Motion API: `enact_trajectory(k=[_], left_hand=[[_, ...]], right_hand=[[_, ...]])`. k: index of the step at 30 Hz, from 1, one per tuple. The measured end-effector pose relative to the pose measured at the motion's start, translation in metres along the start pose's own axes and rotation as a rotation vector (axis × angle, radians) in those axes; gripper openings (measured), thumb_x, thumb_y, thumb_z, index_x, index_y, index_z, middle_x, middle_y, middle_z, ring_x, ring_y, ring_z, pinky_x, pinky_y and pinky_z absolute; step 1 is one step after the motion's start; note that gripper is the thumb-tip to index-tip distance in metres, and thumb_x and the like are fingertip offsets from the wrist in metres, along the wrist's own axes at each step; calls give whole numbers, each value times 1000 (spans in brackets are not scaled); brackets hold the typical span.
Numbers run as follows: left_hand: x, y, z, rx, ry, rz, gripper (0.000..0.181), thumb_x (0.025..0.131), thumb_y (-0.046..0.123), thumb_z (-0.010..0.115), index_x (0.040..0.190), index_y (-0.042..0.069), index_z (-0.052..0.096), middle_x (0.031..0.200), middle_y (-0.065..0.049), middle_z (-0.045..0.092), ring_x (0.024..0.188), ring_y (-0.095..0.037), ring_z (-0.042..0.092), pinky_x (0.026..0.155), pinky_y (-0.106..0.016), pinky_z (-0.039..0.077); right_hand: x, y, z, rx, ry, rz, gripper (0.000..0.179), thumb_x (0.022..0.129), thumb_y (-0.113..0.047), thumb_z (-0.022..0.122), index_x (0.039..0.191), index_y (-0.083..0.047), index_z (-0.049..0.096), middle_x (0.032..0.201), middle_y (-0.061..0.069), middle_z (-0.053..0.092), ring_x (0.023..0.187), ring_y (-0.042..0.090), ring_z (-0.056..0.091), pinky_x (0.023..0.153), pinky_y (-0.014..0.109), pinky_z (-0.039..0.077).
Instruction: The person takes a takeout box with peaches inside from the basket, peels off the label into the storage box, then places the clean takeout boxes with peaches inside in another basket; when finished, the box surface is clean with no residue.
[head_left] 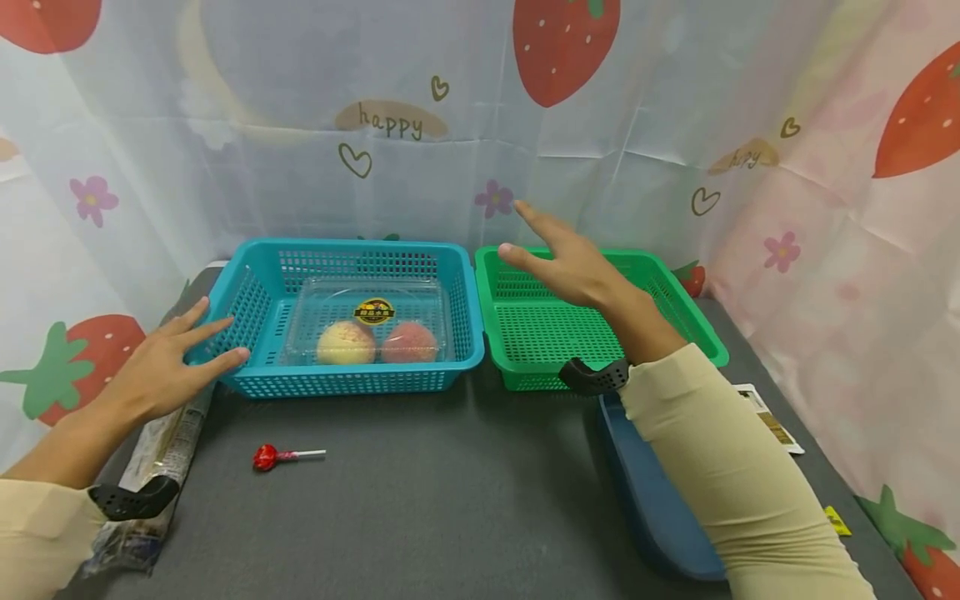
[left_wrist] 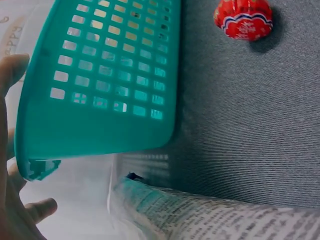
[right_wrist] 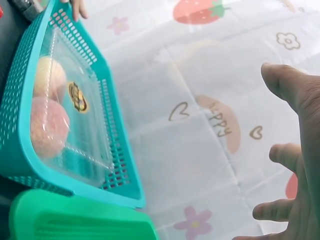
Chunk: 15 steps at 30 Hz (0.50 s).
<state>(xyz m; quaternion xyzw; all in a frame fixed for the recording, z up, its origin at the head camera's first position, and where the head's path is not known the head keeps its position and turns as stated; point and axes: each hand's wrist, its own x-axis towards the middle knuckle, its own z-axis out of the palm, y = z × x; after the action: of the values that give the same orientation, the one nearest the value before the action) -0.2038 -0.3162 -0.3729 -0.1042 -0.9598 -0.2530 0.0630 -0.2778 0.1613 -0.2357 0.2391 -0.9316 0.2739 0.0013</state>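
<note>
Currently, the left hand (head_left: 168, 358) and right hand (head_left: 573, 262) are well apart, fingers spread. From the head view's centre, the blue perforated basket (head_left: 345, 383), holding a clear clamshell (head_left: 408, 294) of two peaches (head_left: 345, 343), lies at nine o'clock beside the left hand, contact unclear; the green basket (head_left: 532, 377), at three, lies below the right.

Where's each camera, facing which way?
Head: on head, forward-down at blue basket; left hand, right hand, forearms show.
Left wrist: on left wrist, toward basket end and lollipop; left fingers at left edge.
Right wrist: on right wrist, toward curtain and basket; right fingers at right edge, left fingertips at top.
Head and right wrist share the clear box.
</note>
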Motion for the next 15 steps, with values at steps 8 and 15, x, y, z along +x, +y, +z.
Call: enact_trajectory(k=[8,15], left_hand=[[-1,-7,6,-1,23,-11,69,95,45,56,139,-6,45,157,-23,9,133,-58,14,89,-78,21],[-1,-9,10,49,86,28,66,94,44,57,132,-10,50,153,-26,18,133,-56,19,90,-77,23]], right_hand=[[9,-8,18,122,-43,34,73,92,-64,45,154,-40,14,158,-10,13,142,24,18,108,55,23],[16,-14,33,171,-63,41,74,91,-65,45,154,-39,16,158,-10,14,143,22,15,108,57,22]])
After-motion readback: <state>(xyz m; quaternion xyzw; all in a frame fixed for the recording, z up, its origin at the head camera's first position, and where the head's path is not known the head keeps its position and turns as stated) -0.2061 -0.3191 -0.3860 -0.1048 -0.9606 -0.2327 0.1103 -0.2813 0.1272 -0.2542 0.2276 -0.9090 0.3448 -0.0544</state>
